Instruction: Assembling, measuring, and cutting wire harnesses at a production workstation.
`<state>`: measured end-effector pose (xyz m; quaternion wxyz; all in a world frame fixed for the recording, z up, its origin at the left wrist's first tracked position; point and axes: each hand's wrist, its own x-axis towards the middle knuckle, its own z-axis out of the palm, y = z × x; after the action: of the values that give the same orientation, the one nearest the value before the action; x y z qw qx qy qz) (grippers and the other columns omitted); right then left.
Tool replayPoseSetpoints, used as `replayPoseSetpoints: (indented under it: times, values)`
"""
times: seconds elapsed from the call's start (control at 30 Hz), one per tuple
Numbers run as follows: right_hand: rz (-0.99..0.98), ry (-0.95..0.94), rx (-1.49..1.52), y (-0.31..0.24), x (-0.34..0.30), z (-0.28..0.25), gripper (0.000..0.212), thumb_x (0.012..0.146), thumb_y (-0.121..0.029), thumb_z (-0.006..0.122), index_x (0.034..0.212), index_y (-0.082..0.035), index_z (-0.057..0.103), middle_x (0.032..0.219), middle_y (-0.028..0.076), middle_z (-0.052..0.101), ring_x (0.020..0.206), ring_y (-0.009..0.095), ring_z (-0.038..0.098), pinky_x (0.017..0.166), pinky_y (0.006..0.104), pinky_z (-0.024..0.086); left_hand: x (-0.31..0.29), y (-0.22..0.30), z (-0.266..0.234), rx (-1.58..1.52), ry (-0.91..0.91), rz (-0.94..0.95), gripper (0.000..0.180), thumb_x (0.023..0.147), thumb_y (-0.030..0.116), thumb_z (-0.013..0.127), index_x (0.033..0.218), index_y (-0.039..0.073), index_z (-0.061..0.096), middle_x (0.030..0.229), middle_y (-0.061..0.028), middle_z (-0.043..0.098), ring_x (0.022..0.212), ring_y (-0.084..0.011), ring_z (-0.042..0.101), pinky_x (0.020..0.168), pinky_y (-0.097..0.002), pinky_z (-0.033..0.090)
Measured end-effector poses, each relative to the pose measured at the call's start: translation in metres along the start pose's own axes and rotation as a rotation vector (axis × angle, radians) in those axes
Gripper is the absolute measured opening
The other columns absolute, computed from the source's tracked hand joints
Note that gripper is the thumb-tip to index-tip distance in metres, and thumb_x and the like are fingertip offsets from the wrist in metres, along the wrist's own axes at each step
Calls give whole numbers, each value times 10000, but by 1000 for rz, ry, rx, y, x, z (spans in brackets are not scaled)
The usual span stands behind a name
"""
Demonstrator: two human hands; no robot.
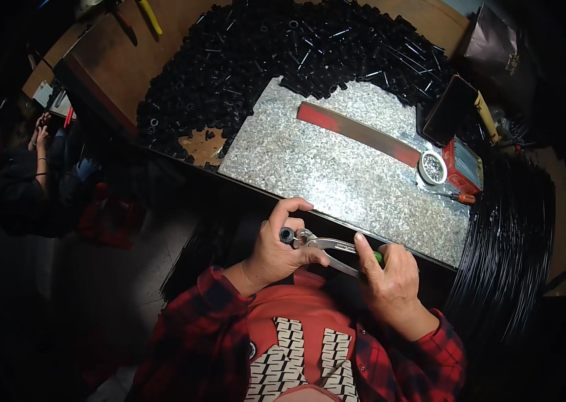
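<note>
Here, the person holds a pair of pliers [326, 246] close to the body, just past the near edge of the metal sheet [336, 167], likely so the arms can stay tucked in and steady. The right hand [393, 278] is wrapped tight round the handles, which have a bit of green on them, and the first finger lies along the top, maybe to guide the tool. The left hand [283, 251] is closed round the other end, right at the nose of the pliers. There the fingers pinch a small black round part [287, 234], and the pliers' nose meets it, so the part sits between the left fingers and the tool. Whether the nose is already biting it is too small to tell. Far from the grip, across the sheet, lies a big heap of black parts [276, 60], like the one in hand. Also beyond the grip, toward the right hand's side, a long red flat bar [356, 132] rests on the sheet, and next to its far end stand a small round tin [433, 167] and a red box [465, 167]. Out past the right hand, a thick bunch of thin black rods [507, 248] curves round the table corner.
</note>
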<state>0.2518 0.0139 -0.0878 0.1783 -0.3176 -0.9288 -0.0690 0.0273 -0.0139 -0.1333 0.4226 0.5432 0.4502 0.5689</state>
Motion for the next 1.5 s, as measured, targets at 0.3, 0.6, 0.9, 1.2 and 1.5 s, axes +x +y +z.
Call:
replayPoseSetpoints:
  times: [0.3,0.6,0.9,1.2,1.5]
  values:
    - [70,-221,213,-1,6,-23,698,673,-29,674,1343,-102,494,706,84,415,562,233,479,498,357,392,0,-7,3,33,36,41,733,648,271,873,1154,20,405,617,44,486,557,-8,415,509,-165,306]
    - [33,-46,199,3,3,-11,695,692,-73,688,1354,-109,480,730,76,427,562,223,465,507,360,398,4,-13,-4,15,18,-10,794,598,299,897,1161,24,409,615,44,505,559,-6,458,508,-154,323]
    - [-12,-152,147,-1,-3,-35,598,752,-76,620,1337,-125,506,723,61,415,564,175,459,456,297,377,2,-12,-13,8,-104,31,743,613,226,900,1157,21,437,619,21,547,564,-16,488,513,-161,355]
    - [78,-269,284,-9,-3,-32,678,723,-65,655,1370,-107,455,733,92,454,595,223,529,483,342,438,-1,-7,-8,2,-101,-37,556,727,60,798,1145,20,433,681,-17,605,596,-31,531,539,-166,395]
    - [238,-274,556,23,-1,-19,681,721,-143,771,1337,-94,484,807,147,548,691,313,582,619,393,475,12,6,-24,-155,166,127,613,835,367,707,1205,32,351,971,-127,500,550,-93,476,479,-230,421]
